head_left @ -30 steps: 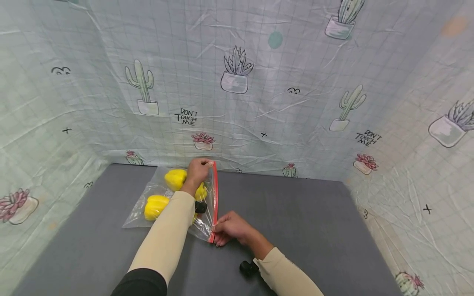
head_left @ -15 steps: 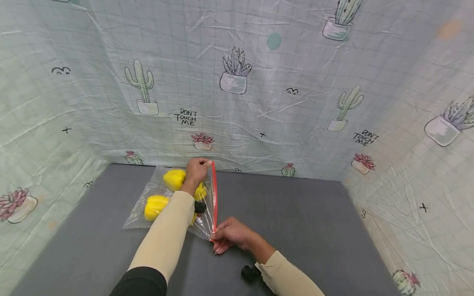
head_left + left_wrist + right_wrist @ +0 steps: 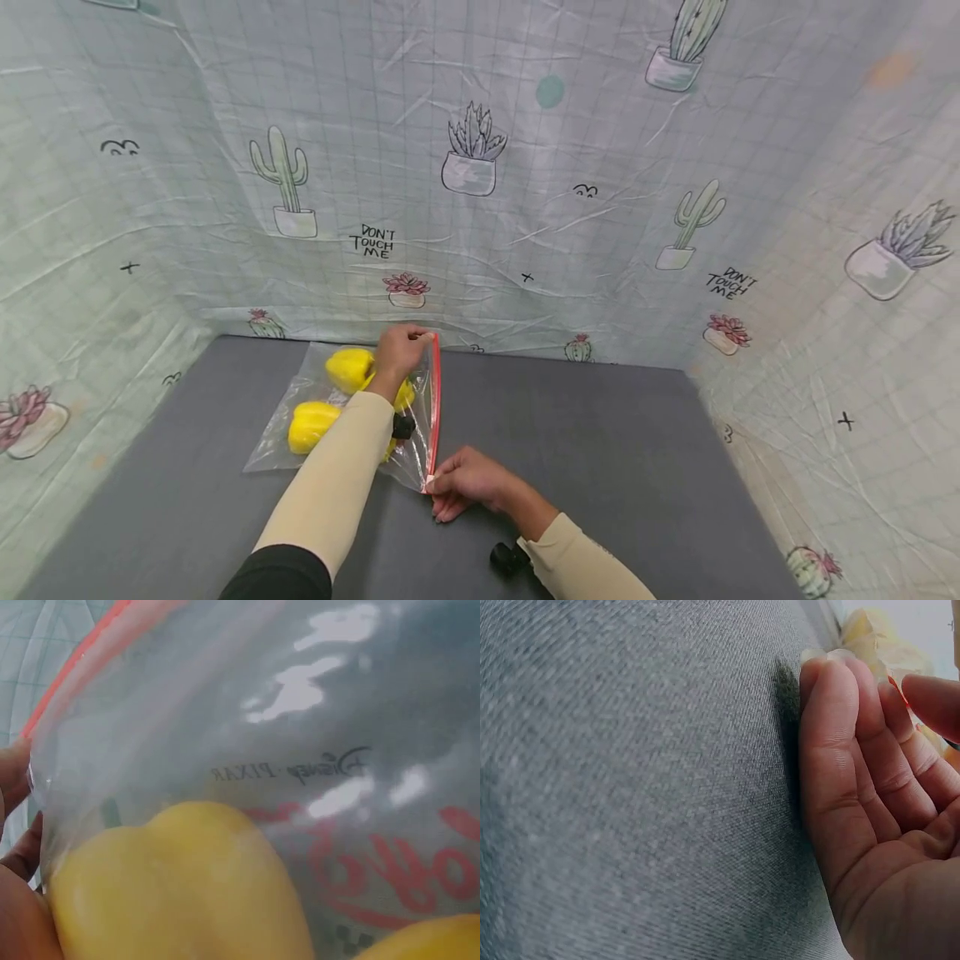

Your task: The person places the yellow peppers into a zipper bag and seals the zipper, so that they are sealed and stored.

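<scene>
A clear zip bag (image 3: 272,446) with a red zip strip (image 3: 437,400) lies on its side, several yellow bell peppers (image 3: 312,427) inside. At the strip's far end, my left hand (image 3: 397,350) pinches the bag's corner; its forearm crosses over the bag and hides part of the contents. My right hand (image 3: 472,482) pinches the strip's near end between thumb and forefinger, the other fingers curled below. In the left wrist view, a bell pepper (image 3: 180,885) presses near the plastic, beside mirrored lettering. The right wrist view shows the right hand (image 3: 885,810) low against the grey cloth.
The bag lies on a grey-covered table (image 3: 570,450), toward its far left. A hanging cloth (image 3: 600,275) printed with cacti walls the back and both sides. A small black device (image 3: 508,558) sits at the right wrist.
My right hand has slid a little toward me along the red strip, down to its near end. The left hand keeps its pinch at the far corner. The head view has shifted slightly.
</scene>
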The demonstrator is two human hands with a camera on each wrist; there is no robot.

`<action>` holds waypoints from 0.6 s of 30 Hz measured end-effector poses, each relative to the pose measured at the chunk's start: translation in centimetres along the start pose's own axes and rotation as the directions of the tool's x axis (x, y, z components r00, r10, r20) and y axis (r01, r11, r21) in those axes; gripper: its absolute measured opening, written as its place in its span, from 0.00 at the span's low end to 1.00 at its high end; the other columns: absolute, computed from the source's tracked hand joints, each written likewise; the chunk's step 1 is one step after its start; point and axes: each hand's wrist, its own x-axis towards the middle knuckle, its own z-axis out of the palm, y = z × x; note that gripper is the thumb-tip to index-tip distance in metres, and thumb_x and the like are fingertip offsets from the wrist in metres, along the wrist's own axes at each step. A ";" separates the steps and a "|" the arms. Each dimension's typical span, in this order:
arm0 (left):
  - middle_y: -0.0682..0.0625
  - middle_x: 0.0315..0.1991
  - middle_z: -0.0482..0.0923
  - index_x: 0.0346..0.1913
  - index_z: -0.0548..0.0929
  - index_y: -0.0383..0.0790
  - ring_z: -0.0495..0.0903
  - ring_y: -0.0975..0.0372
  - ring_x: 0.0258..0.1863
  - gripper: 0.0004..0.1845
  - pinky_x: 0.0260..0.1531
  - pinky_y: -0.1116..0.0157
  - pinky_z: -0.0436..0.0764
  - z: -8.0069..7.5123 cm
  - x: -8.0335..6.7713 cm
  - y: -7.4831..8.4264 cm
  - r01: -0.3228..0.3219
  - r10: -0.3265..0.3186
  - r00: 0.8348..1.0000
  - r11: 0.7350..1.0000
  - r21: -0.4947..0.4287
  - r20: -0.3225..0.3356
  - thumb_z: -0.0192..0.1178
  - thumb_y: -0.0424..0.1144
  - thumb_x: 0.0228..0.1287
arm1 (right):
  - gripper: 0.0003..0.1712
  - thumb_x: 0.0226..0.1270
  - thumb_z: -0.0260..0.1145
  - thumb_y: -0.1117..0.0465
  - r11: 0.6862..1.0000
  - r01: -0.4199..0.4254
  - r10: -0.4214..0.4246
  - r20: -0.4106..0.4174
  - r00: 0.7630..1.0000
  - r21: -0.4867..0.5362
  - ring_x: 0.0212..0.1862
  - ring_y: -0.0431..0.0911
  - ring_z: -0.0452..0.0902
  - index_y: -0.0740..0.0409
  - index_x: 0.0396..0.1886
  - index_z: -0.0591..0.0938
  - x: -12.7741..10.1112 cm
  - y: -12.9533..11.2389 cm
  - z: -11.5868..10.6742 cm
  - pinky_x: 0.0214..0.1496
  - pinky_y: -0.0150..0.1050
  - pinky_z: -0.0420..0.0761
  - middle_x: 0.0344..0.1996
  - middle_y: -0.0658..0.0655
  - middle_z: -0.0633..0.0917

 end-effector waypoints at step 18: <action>0.34 0.70 0.74 0.74 0.73 0.36 0.71 0.40 0.71 0.28 0.68 0.40 0.74 -10.0 -1.3 -3.6 -0.077 0.077 0.997 0.996 0.052 0.008 0.50 0.48 0.81 | 0.12 0.73 0.63 0.67 0.972 0.105 -0.104 0.014 0.994 -0.209 0.27 0.43 0.84 0.76 0.42 0.84 -1.6 -0.5 -2.9 0.35 0.41 0.89 0.30 0.67 0.89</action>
